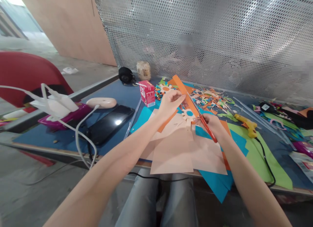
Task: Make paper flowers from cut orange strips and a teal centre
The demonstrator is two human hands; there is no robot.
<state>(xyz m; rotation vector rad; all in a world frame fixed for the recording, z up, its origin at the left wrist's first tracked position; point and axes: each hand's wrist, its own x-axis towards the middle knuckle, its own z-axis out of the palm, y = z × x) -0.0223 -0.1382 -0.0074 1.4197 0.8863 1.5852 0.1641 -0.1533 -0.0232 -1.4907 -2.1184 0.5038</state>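
Note:
Pinched in the fingers of my left hand point(169, 105) is a long orange paper strip point(180, 84), raised at a slant above the table. My right hand point(213, 124) is closed round red-handled scissors point(208, 128), whose blades lie along the strip's edge. Just under the strip is a cream gear-shaped paper ring point(187, 119) showing blue in its middle. Large cream sheets point(173, 155) lie below my hands, over blue sheets point(220, 189) and orange ones. A second gear-shaped piece point(160, 87) with an orange centre rests beyond my left hand.
Paper scraps point(212, 100) are heaped at the back. A pink drink carton point(147, 94) stands left of them. A yellow glue gun point(248, 125) lies on green paper point(264, 158) at right. A black phone point(111, 124) and cabled purple holder point(70, 118) are at left; a perforated metal panel point(207, 35) stands behind.

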